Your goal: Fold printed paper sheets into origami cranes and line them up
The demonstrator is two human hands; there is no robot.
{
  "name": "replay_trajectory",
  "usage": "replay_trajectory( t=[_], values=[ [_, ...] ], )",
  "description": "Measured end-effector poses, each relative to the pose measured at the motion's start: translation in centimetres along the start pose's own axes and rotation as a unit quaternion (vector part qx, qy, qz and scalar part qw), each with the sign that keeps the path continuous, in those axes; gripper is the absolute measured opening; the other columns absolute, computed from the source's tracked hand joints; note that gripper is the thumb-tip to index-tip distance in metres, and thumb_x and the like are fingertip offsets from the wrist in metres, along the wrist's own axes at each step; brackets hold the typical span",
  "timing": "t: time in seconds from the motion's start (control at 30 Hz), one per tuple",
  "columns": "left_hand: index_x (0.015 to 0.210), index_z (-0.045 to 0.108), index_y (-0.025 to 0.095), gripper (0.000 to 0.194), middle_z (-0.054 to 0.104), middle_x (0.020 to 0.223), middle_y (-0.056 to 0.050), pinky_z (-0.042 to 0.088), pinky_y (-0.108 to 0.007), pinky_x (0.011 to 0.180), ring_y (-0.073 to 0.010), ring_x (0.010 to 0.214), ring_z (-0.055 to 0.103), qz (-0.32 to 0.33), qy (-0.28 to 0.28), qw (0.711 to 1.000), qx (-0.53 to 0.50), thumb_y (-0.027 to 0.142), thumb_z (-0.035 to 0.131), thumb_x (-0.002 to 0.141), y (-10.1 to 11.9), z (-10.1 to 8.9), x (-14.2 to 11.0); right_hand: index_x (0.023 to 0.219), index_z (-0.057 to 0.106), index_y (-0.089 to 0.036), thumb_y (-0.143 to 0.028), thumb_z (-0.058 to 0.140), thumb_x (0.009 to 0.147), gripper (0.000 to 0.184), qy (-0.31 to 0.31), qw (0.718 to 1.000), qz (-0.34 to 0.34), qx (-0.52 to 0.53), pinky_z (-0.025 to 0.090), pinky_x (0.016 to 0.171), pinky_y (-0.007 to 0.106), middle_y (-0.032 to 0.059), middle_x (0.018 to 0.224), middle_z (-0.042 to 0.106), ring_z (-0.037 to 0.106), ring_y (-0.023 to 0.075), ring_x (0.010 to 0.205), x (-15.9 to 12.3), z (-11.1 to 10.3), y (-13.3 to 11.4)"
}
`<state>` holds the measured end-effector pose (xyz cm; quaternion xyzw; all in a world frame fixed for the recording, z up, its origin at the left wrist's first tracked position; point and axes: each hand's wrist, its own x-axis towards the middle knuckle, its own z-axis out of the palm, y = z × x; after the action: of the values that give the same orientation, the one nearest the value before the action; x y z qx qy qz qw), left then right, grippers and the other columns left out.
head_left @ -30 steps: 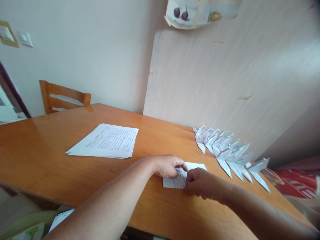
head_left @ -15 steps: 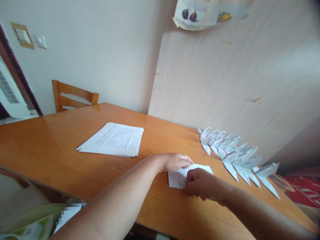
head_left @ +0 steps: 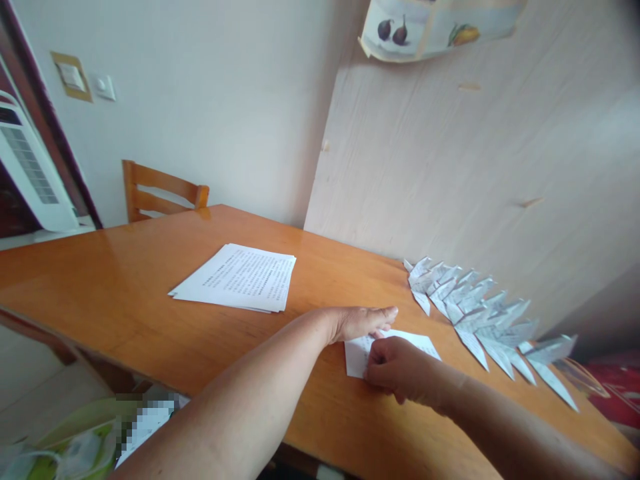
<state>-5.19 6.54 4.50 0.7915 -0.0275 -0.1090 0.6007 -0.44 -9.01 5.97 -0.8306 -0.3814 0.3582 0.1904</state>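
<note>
A small folded sheet of printed paper (head_left: 358, 355) lies on the wooden table (head_left: 125, 293) in front of me. My left hand (head_left: 364, 321) rests flat on the sheet's far edge, fingers stretched out toward the right. Just in front of it, my right hand (head_left: 397, 371) is curled with its fingers pressed down on the sheet's near part, covering much of it. A row of several folded paper shapes (head_left: 475, 309) runs along the wall to the right of both hands.
A stack of printed sheets (head_left: 240, 277) lies further left on the table. A wooden chair (head_left: 160, 193) stands at the far end. A light wood panel (head_left: 475, 167) leans behind the table. Green and white items (head_left: 90, 440) sit below the near edge.
My left hand has flattened, its fingers sliding right along the sheet's far edge. My right hand stays curled on the paper. The view has shifted left.
</note>
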Motion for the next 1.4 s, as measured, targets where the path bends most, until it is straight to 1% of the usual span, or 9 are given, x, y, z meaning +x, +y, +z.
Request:
replay_trajectory(
  t=[0.2, 0.3, 0.5, 0.73, 0.87, 1.1, 1.2, 1.3, 1.4],
  values=[
    [0.151, 0.036, 0.01, 0.087, 0.039, 0.155, -0.019, 0.03, -0.043, 0.111, -0.0294, 0.135, 0.047, 0.0, -0.009, 1.0, -0.011, 0.073, 0.02, 0.094, -0.1, -0.1, 0.2, 0.067, 0.048, -0.021, -0.018, 0.057, 0.07, 0.01, -0.001, 1.0, -0.006, -0.006, 0.039, 0.039, 0.019, -0.0065, 0.052, 0.049, 0.051, 0.0098, 0.042, 0.2, 0.3, 0.1],
    [0.151, 0.034, 0.008, 0.09, 0.039, 0.155, -0.019, 0.03, -0.044, 0.111, -0.0301, 0.134, 0.047, 0.0, -0.011, 1.0, -0.013, 0.075, 0.021, 0.093, -0.3, -0.1, 0.3, 0.067, 0.047, -0.021, -0.018, 0.057, 0.071, 0.011, 0.001, 1.0, -0.004, -0.017, 0.039, 0.038, 0.019, -0.0061, 0.052, 0.049, 0.051, 0.0101, 0.042, 0.2, 0.4, 0.0],
    [0.151, 0.035, 0.01, 0.088, 0.04, 0.155, -0.017, 0.031, -0.044, 0.111, -0.0292, 0.133, 0.049, 0.004, -0.007, 1.0, -0.018, 0.074, 0.021, 0.093, -0.5, -0.1, 0.5, 0.066, 0.045, -0.022, -0.02, 0.059, 0.072, 0.015, 0.011, 0.999, 0.008, -0.05, 0.036, 0.034, 0.019, -0.0055, 0.05, 0.05, 0.05, 0.0104, 0.038, 0.4, 0.7, -0.4],
    [0.15, 0.038, 0.013, 0.084, 0.042, 0.154, -0.018, 0.031, -0.045, 0.11, -0.0288, 0.132, 0.05, 0.007, -0.001, 1.0, -0.019, 0.073, 0.02, 0.093, -0.7, -0.1, 0.8, 0.068, 0.048, -0.021, -0.027, 0.06, 0.074, 0.015, 0.017, 0.996, 0.015, -0.085, 0.036, 0.033, 0.021, -0.0042, 0.051, 0.05, 0.051, 0.0117, 0.038, 0.6, 0.8, -0.7],
    [0.151, 0.035, 0.011, 0.088, 0.042, 0.153, -0.019, 0.032, -0.045, 0.109, -0.0301, 0.13, 0.051, 0.003, 0.001, 1.0, -0.018, 0.074, 0.02, 0.092, -0.6, 0.0, 0.7, 0.069, 0.05, -0.021, -0.03, 0.061, 0.076, 0.016, 0.026, 0.994, 0.015, -0.104, 0.037, 0.034, 0.021, -0.0018, 0.055, 0.054, 0.051, 0.0123, 0.041, 0.6, 0.9, -1.0],
    [0.154, 0.029, 0.009, 0.095, 0.043, 0.153, -0.02, 0.029, -0.047, 0.112, -0.0319, 0.133, 0.048, -0.004, 0.005, 1.0, -0.017, 0.078, 0.02, 0.09, -0.4, 0.0, 0.5, 0.064, 0.049, -0.021, -0.032, 0.06, 0.076, 0.02, 0.002, 0.993, 0.022, -0.118, 0.037, 0.032, 0.023, -0.0012, 0.055, 0.052, 0.049, 0.0119, 0.037, 1.0, 0.8, -1.4],
    [0.155, 0.026, 0.012, 0.094, 0.044, 0.152, -0.019, 0.029, -0.046, 0.112, -0.0315, 0.133, 0.048, -0.002, 0.006, 1.0, -0.016, 0.079, 0.019, 0.09, -0.4, 0.0, 0.5, 0.064, 0.049, -0.021, -0.032, 0.06, 0.076, 0.019, -0.004, 0.992, 0.023, -0.122, 0.039, 0.033, 0.024, -0.0004, 0.056, 0.054, 0.05, 0.0124, 0.038, 1.2, 0.7, -1.5],
    [0.155, 0.027, 0.015, 0.093, 0.045, 0.152, -0.018, 0.029, -0.047, 0.112, -0.0313, 0.133, 0.048, -0.001, 0.008, 1.0, -0.013, 0.08, 0.018, 0.089, -0.4, 0.1, 0.4, 0.064, 0.05, -0.02, -0.033, 0.06, 0.077, 0.02, -0.007, 0.992, 0.024, -0.125, 0.038, 0.034, 0.024, -0.0006, 0.055, 0.053, 0.049, 0.0123, 0.039, 1.2, 0.7, -1.5],
    [0.154, 0.029, 0.015, 0.094, 0.046, 0.151, -0.018, 0.03, -0.046, 0.111, -0.0311, 0.133, 0.049, 0.006, 0.013, 1.0, -0.013, 0.082, 0.02, 0.088, -0.4, 0.0, 0.3, 0.067, 0.05, -0.02, -0.038, 0.06, 0.079, 0.024, 0.004, 0.992, 0.017, -0.123, 0.037, 0.037, 0.023, -0.0014, 0.056, 0.052, 0.049, 0.0107, 0.041, 0.9, 0.8, -1.5]
  ],
)
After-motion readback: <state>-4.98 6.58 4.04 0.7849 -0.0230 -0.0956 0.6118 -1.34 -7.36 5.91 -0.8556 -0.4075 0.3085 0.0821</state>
